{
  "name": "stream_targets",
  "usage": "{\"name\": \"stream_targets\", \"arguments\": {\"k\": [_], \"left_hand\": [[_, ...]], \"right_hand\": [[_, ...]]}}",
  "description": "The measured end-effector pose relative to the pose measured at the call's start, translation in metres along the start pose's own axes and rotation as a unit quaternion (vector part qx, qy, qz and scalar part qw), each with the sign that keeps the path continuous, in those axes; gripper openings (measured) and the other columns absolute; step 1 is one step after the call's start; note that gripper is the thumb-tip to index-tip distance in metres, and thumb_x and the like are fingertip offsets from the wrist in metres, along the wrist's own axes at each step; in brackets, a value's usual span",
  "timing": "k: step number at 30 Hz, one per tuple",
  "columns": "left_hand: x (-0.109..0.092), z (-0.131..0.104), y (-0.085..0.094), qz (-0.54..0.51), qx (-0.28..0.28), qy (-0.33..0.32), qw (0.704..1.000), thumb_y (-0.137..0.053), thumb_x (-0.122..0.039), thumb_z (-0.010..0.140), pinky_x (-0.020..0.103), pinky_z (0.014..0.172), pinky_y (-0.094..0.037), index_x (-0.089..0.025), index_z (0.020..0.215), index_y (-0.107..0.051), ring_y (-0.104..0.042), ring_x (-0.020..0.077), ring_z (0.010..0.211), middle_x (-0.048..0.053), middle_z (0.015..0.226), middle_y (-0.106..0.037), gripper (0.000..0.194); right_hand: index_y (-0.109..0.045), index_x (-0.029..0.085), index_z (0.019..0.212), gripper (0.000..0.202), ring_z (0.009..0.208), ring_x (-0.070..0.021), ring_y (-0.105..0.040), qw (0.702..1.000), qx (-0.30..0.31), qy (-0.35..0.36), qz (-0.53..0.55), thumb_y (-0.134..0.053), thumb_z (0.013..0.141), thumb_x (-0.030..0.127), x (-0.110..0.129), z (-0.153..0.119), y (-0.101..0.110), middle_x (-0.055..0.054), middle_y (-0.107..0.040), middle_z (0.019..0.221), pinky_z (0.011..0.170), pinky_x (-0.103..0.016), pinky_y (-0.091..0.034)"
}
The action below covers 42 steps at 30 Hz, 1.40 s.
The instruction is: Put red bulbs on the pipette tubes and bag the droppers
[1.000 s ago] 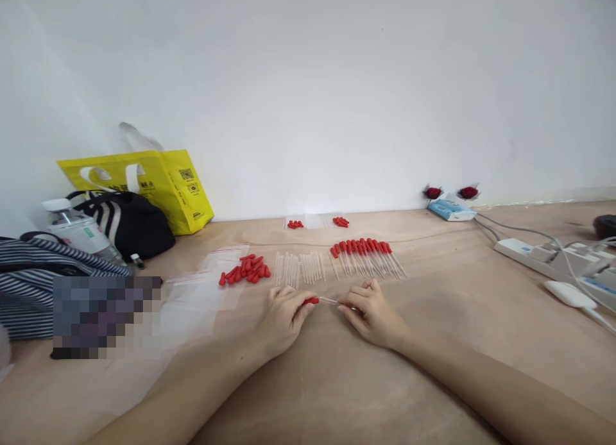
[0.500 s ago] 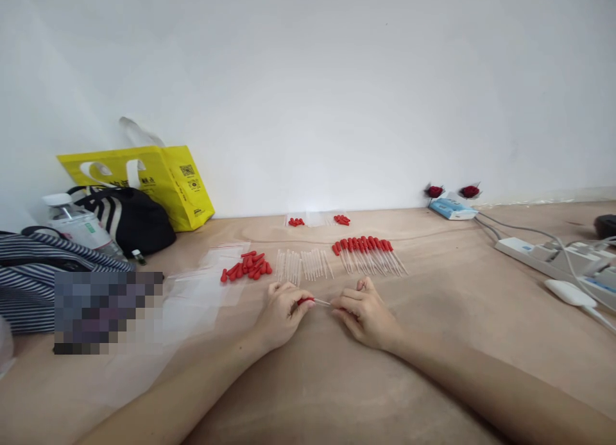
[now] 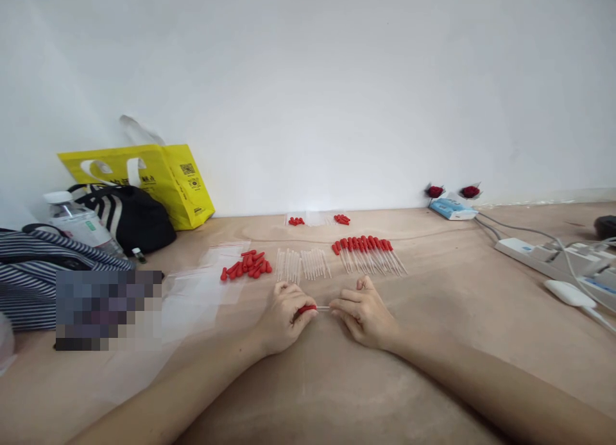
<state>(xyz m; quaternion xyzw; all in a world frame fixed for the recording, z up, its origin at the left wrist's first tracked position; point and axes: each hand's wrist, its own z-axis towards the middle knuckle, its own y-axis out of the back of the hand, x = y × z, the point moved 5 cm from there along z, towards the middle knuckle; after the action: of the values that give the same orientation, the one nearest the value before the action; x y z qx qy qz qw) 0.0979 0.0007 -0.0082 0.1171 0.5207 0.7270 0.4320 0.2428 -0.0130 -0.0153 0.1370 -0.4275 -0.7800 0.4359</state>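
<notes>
Past our hands, the table ends at the wall; nearer us, it leaves room for our elbows. Beyond our fingers, capped tubes, loose tubes and a heap of bulbs limit forward reach. Our left hand pinches a red bulb; our right hand grips a thin tube, meeting the bulb between our hands. We judge it best to align both, grip near the joint and press gently; we can't tell how deep the tube sits.
</notes>
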Motion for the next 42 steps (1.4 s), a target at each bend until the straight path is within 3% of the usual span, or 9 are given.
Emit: {"name": "stream_targets", "arguments": {"k": [7,17,19,22,25,29,34,42], "left_hand": [[-0.002,0.000,-0.001,-0.007,0.007,-0.013,1.000,-0.046,-0.025,0.082,0.035,0.078,-0.027,-0.018,0.074,-0.057,-0.053,0.0150,0.071,-0.001,0.067,-0.061,0.015],[0.011,0.001,0.003,-0.017,-0.008,0.066,0.998,-0.048,-0.029,0.082,0.038,0.082,-0.030,-0.025,0.092,-0.060,-0.054,0.0180,0.083,0.001,0.084,-0.064,0.016],[0.016,0.000,0.004,-0.020,-0.033,0.093,0.995,-0.050,-0.027,0.080,0.038,0.083,-0.033,-0.023,0.105,-0.055,-0.052,0.0195,0.089,0.003,0.094,-0.062,0.025],[0.023,-0.002,0.006,-0.031,-0.057,0.142,0.988,-0.052,-0.025,0.078,0.037,0.081,-0.037,-0.020,0.113,-0.047,-0.051,0.0202,0.091,0.006,0.099,-0.058,0.036],[0.025,-0.003,0.005,-0.030,-0.054,0.152,0.986,-0.053,-0.024,0.077,0.038,0.081,-0.037,-0.020,0.109,-0.049,-0.051,0.0204,0.090,0.005,0.097,-0.058,0.033],[0.025,-0.004,0.007,0.003,-0.048,0.142,0.989,-0.053,-0.023,0.077,0.040,0.081,-0.036,-0.021,0.092,-0.057,-0.051,0.0210,0.089,0.003,0.092,-0.058,0.016],[0.030,-0.005,0.011,0.043,-0.060,0.131,0.989,-0.054,-0.022,0.076,0.039,0.079,-0.035,-0.021,0.082,-0.061,-0.049,0.0206,0.087,0.003,0.088,-0.057,0.009],[0.033,-0.004,0.011,0.066,-0.060,0.168,0.982,-0.055,-0.023,0.075,0.040,0.078,-0.033,-0.023,0.076,-0.062,-0.049,0.0218,0.086,0.002,0.086,-0.058,0.008]], "right_hand": [[-0.060,0.017,0.080,0.022,0.060,-0.0100,-0.046,1.000,0.021,-0.013,0.006,-0.039,0.083,0.016,0.002,0.004,-0.005,-0.001,-0.061,0.067,0.065,-0.030,-0.020],[-0.063,0.021,0.085,0.017,0.073,-0.0140,-0.050,0.997,0.073,-0.030,-0.022,-0.047,0.083,0.025,-0.007,0.005,0.004,-0.002,-0.064,0.074,0.067,-0.030,-0.022],[-0.063,0.021,0.084,0.018,0.074,-0.0149,-0.051,0.994,0.062,-0.083,-0.027,-0.045,0.082,0.024,-0.020,0.005,0.005,-0.003,-0.064,0.076,0.067,-0.030,-0.023],[-0.061,0.021,0.089,0.020,0.075,-0.0158,-0.054,0.972,0.005,-0.232,-0.035,-0.042,0.083,0.027,-0.054,0.009,0.009,-0.002,-0.065,0.077,0.068,-0.029,-0.025],[-0.056,0.018,0.095,0.023,0.074,-0.0172,-0.056,0.933,-0.030,-0.351,-0.068,-0.042,0.082,0.031,-0.086,0.020,0.007,-0.003,-0.065,0.076,0.068,-0.029,-0.026],[-0.055,0.018,0.090,0.018,0.078,-0.0204,-0.057,0.889,-0.007,-0.441,-0.124,-0.044,0.078,0.026,-0.108,0.041,-0.005,-0.005,-0.065,0.079,0.071,-0.032,-0.025],[-0.056,0.017,0.089,0.019,0.079,-0.0215,-0.058,0.868,0.038,-0.474,-0.144,-0.043,0.076,0.021,-0.113,0.054,-0.020,-0.008,-0.065,0.081,0.073,-0.035,-0.022],[-0.061,0.018,0.087,0.025,0.085,-0.0226,-0.055,0.883,0.048,-0.434,-0.171,-0.040,0.080,0.030,-0.110,0.058,-0.024,-0.010,-0.064,0.091,0.075,-0.038,-0.023]]}}
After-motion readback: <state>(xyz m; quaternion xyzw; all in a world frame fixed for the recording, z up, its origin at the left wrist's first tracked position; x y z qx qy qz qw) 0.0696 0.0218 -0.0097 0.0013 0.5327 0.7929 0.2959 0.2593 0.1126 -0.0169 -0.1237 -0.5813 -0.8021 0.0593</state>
